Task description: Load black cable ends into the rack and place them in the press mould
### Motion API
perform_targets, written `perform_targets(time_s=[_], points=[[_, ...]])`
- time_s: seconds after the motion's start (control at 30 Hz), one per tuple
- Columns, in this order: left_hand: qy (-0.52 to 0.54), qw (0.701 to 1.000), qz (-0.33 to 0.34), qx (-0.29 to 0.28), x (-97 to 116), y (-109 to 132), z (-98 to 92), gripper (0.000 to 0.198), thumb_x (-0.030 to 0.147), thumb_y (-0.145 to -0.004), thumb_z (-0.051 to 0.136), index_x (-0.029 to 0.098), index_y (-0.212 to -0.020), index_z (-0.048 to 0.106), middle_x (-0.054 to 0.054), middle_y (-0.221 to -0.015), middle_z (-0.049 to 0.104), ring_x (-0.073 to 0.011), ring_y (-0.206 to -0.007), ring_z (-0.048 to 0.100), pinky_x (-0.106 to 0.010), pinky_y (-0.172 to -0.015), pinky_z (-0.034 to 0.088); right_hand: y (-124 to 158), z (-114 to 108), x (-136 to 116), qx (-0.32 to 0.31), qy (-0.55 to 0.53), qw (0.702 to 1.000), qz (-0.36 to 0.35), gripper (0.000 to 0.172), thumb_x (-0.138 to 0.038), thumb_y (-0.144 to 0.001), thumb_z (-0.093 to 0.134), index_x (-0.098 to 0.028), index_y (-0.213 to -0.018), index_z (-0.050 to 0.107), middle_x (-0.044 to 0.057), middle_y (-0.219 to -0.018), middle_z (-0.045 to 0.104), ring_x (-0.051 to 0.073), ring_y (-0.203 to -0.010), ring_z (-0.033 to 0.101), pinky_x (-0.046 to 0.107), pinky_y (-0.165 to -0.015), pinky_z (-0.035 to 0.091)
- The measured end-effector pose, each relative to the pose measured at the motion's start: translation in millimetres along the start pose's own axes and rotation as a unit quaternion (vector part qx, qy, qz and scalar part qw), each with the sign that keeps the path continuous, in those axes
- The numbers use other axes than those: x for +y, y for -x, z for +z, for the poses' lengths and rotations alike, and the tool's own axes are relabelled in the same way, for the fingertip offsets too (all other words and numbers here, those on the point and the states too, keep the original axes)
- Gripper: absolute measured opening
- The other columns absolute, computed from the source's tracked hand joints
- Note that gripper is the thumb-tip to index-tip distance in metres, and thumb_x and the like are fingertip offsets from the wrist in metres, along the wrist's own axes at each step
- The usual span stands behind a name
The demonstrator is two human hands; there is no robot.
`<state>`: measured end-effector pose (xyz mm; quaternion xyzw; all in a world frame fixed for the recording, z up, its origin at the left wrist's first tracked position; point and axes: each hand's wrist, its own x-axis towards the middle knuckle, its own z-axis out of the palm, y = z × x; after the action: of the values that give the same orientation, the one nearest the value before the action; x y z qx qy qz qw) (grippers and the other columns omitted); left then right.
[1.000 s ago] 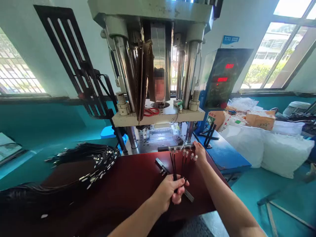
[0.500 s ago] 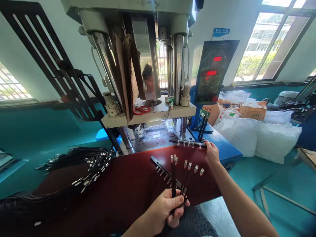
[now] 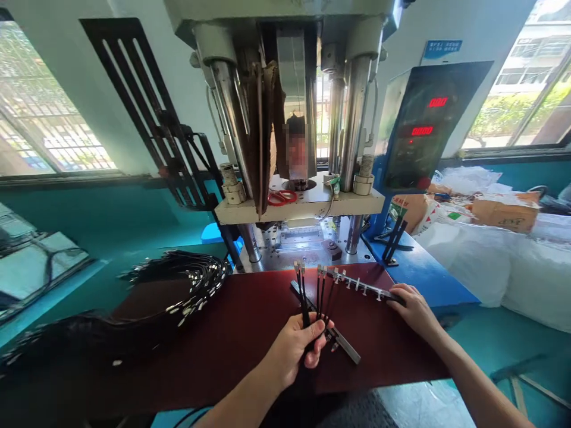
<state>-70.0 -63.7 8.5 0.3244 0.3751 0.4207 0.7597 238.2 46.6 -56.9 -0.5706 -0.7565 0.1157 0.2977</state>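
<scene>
Cable pile (image 3: 207,273) lay curved on red-brown tabletop (image 3: 254,321). Red scissors (image 3: 282,197) rested on press plate (image 3: 312,211) behind. Left hand (image 3: 298,343) closed around black cables (image 3: 304,310) above tabletop, metal tips (image 3: 320,271) fanned upward. Diagonal bar (image 3: 345,346) lay on tabletop, partly hidden by left hand. Second bar (image 3: 372,289), pale pieces (image 3: 357,285) along it, slanted over tabletop; contact with metal tips unclear. Right hand (image 3: 414,306) gripped its right end, fingers together. Control box (image 3: 439,154) showed red digits.
</scene>
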Motion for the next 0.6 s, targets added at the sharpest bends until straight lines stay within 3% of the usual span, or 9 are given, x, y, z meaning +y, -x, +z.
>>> perform_targets(time_s=[0.07, 0.13, 0.2, 0.27, 0.37, 0.43, 0.5, 0.57, 0.6], points=[[0.001, 1.000, 0.017, 0.022, 4.4, 0.9, -4.2, 0.029, 0.035, -0.072, 0.065, 0.009, -0.085, 0.057, 0.005, -0.049, 0.044, -0.0011, -0.034, 0.030, -0.019, -0.038, 0.014, 2.4, 2.0, -13.9, 0.023, 0.087, 0.995, -0.032, 0.025, -0.034, -0.073, 0.050, -0.018, -0.088, 0.064, 0.012, -0.105, 0.060, 0.032, -0.103, 0.050, 0.046, -0.085, 0.041], [0.002, 0.999, 0.035, 0.041, 8.3, 2.1, -8.7, 0.030, 0.035, -0.072, 0.065, 0.009, -0.085, 0.057, 0.005, -0.049, 0.045, -0.0014, -0.034, 0.031, -0.019, -0.039, 0.014, 6.8, 4.0, -41.8, 0.018, 0.095, 0.994, -0.054, 0.030, -0.032, -0.077, 0.046, -0.017, -0.098, 0.062, 0.013, -0.109, 0.057, 0.032, -0.105, 0.048, 0.046, -0.085, 0.040], [0.005, 0.997, 0.056, 0.059, 11.7, 3.5, -13.3, 0.031, 0.037, -0.071, 0.065, 0.009, -0.085, 0.057, 0.005, -0.049, 0.045, -0.0016, -0.034, 0.032, -0.019, -0.039, 0.014, 13.8, 6.3, -78.7, -0.087, 0.026, 0.991, -0.097, 0.029, -0.031, -0.082, 0.042, -0.018, -0.100, 0.060, 0.011, -0.102, 0.060, 0.025, -0.097, 0.054, 0.038, -0.084, 0.042], [0.013, 0.994, 0.078, 0.076, 15.8, 6.6, -17.7, 0.033, 0.038, -0.070, 0.066, 0.010, -0.084, 0.057, 0.005, -0.048, 0.044, -0.0015, -0.034, 0.031, -0.019, -0.039, 0.014, 22.4, 10.3, -115.1, -0.236, -0.019, 0.963, -0.125, 0.024, -0.030, -0.081, 0.046, -0.021, -0.097, 0.060, 0.006, -0.095, 0.062, 0.020, -0.086, 0.058, 0.031, -0.078, 0.044], [0.037, 0.987, 0.114, 0.110, 29.5, 22.0, -25.0, 0.033, 0.037, -0.068, 0.068, 0.010, -0.083, 0.056, 0.006, -0.047, 0.044, -0.0011, -0.033, 0.030, -0.018, -0.039, 0.014, 32.4, 20.4, -147.8, -0.314, 0.030, 0.942, -0.114, 0.034, -0.022, -0.069, 0.050, -0.018, -0.102, 0.057, 0.007, -0.096, 0.062, 0.023, -0.085, 0.059, 0.033, -0.075, 0.045], [0.053, 0.975, 0.157, 0.147, 48.9, 44.7, -30.7, 0.033, 0.036, -0.067, 0.069, 0.011, -0.083, 0.056, 0.006, -0.048, 0.044, -0.0007, -0.034, 0.030, -0.018, -0.039, 0.015, 34.0, 28.9, -146.8, -0.317, 0.054, 0.940, -0.112, 0.045, -0.017, -0.065, 0.047, -0.016, -0.110, 0.054, 0.010, -0.104, 0.061, 0.024, -0.094, 0.059, 0.036, -0.081, 0.045], [0.057, 0.951, 0.228, 0.200, 79.4, 78.3, -36.4, 0.030, 0.033, -0.069, 0.068, 0.011, -0.085, 0.055, 0.007, -0.049, 0.043, 0.0000, -0.034, 0.030, -0.016, -0.039, 0.014, 30.6, 38.1, -127.6, -0.317, 0.068, 0.938, -0.125, 0.046, -0.017, -0.066, 0.044, -0.018, -0.110, 0.055, 0.011, -0.110, 0.061, 0.024, -0.099, 0.058, 0.036, -0.085, 0.045], [0.043, 0.907, 0.331, 0.256, 120.8, 119.2, -41.9, 0.023, 0.027, -0.074, 0.064, 0.010, -0.086, 0.055, 0.008, -0.047, 0.041, 0.0009, -0.034, 0.028, -0.015, -0.039, 0.013, 22.4, 48.4, -94.9, -0.297, 0.090, 0.939, -0.149, 0.036, -0.021, -0.067, 0.044, -0.023, -0.098, 0.062, 0.009, -0.109, 0.063, 0.025, -0.097, 0.060, 0.035, -0.081, 0.049], [0.031, 0.869, 0.401, 0.289, 144.9, 140.3, -45.1, 0.017, 0.022, -0.079, 0.058, 0.009, -0.088, 0.054, 0.008, -0.048, 0.040, 0.0012, -0.035, 0.028, -0.015, -0.040, 0.013, 16.9, 54.1, -76.2, -0.273, 0.096, 0.943, -0.165, 0.031, -0.022, -0.067, 0.045, -0.026, -0.089, 0.065, 0.007, -0.106, 0.065, 0.026, -0.095, 0.061, 0.034, -0.078, 0.051]])
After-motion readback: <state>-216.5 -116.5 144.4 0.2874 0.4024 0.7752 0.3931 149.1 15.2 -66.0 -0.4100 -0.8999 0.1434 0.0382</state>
